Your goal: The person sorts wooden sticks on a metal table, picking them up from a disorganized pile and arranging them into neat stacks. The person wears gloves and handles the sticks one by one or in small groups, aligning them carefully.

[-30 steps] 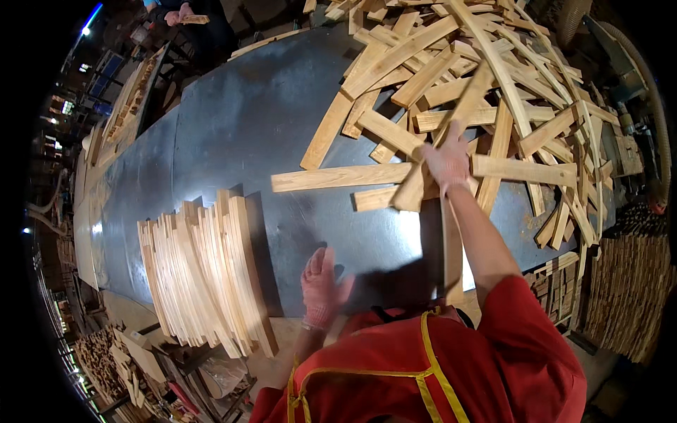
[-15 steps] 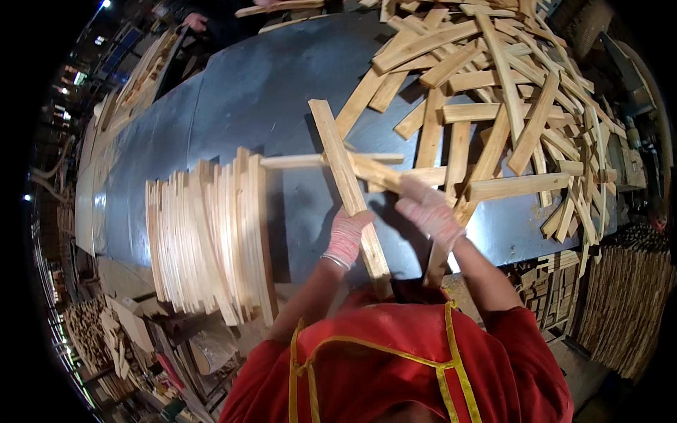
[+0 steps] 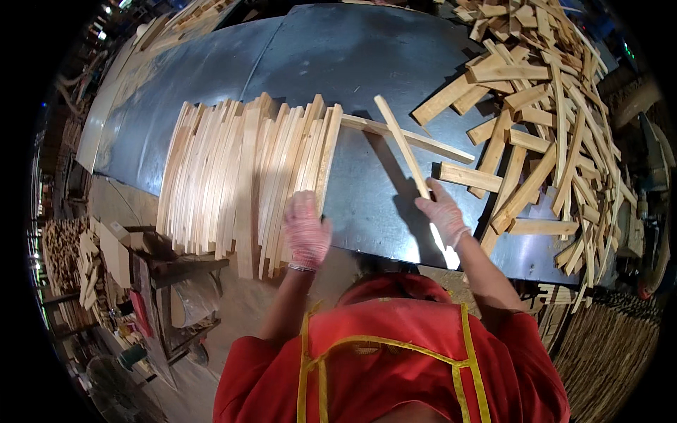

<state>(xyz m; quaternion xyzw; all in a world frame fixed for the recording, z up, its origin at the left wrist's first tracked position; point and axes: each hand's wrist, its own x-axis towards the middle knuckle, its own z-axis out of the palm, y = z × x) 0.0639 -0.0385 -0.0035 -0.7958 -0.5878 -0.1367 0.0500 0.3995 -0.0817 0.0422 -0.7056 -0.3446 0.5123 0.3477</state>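
Note:
My left hand (image 3: 308, 229), in a pale pink knitted glove, is closed at the near end of the rightmost slats in a row of wooden slats (image 3: 211, 176). Its fingertips lie over the wood, and part of the grip is hidden. The slats are packed side by side, their near ends jutting past the table edge. In my right hand (image 3: 444, 213), gloved alike, is a single wooden slat (image 3: 400, 141), held tilted with its far end pointing up and left. Another slat (image 3: 423, 143) lies across the table between the row and the loose heap.
A dark metal-topped table (image 3: 338, 56) carries everything. On the right spreads a jumbled heap of loose slats (image 3: 529, 141). Below the table's right end stands a large stack of thin wood (image 3: 606, 359). A wooden stand (image 3: 159, 296) is at the lower left.
My left hand has moved left with its slat to the right end of the row. My right hand has lifted a slat from near the heap. The whole view has shifted.

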